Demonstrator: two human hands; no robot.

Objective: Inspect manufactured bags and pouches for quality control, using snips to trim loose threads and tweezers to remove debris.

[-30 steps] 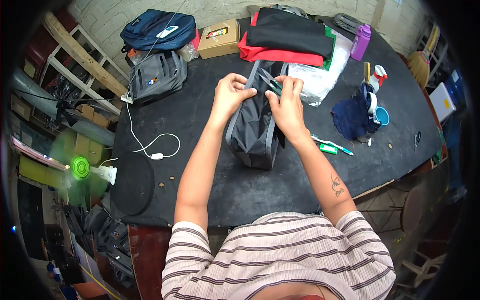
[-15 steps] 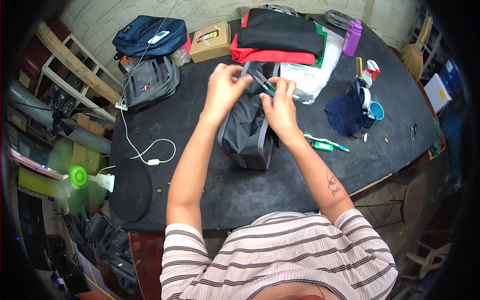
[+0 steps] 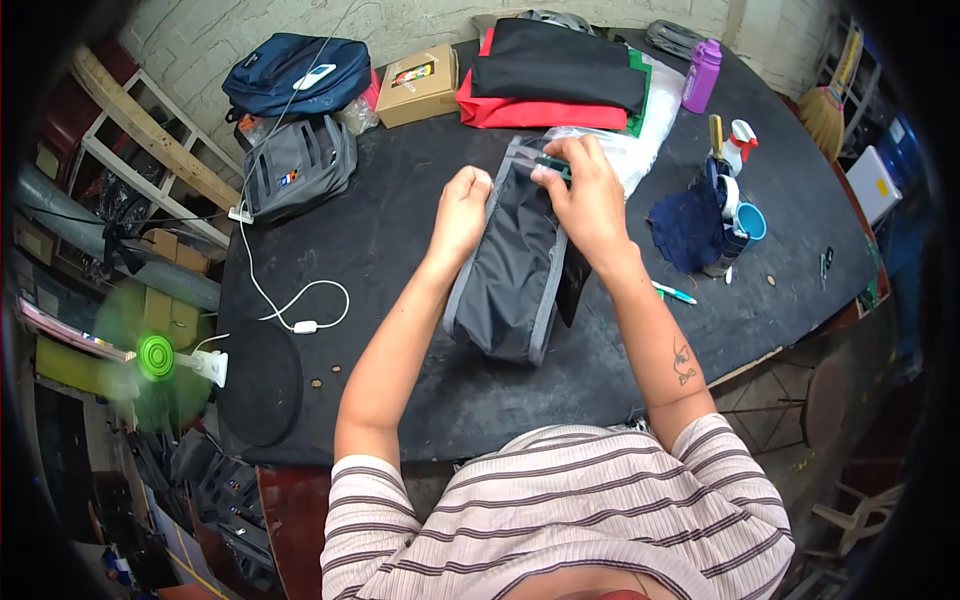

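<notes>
A boxy black fabric bag [image 3: 505,270] with grey edge trim lies lengthwise on the dark table in front of me. At its far left edge, my left hand [image 3: 462,212] is closed, the fingers pinching the grey trim. My right hand [image 3: 590,200] grips a pair of thread snips [image 3: 553,166] with dark green handles. Their blades point left, over the far end of the bag. The fingers cover part of the handles. A black flap hangs out along the bag's right side, below my right wrist.
Folded black, red and green fabric [image 3: 560,70] sits at the back beside a cardboard box [image 3: 420,88] and backpacks [image 3: 300,165]. Rightward stand a purple bottle [image 3: 702,77], a spray bottle [image 3: 739,145] and a blue cup [image 3: 750,222]. A toothbrush [image 3: 677,293] lies near my right forearm. A green fan [image 3: 157,356] spins at left.
My left hand has come down from beside the snips and closed on the bag's left edge. My right hand has moved slightly right and up with the snips. The bag's near end has shifted toward me.
</notes>
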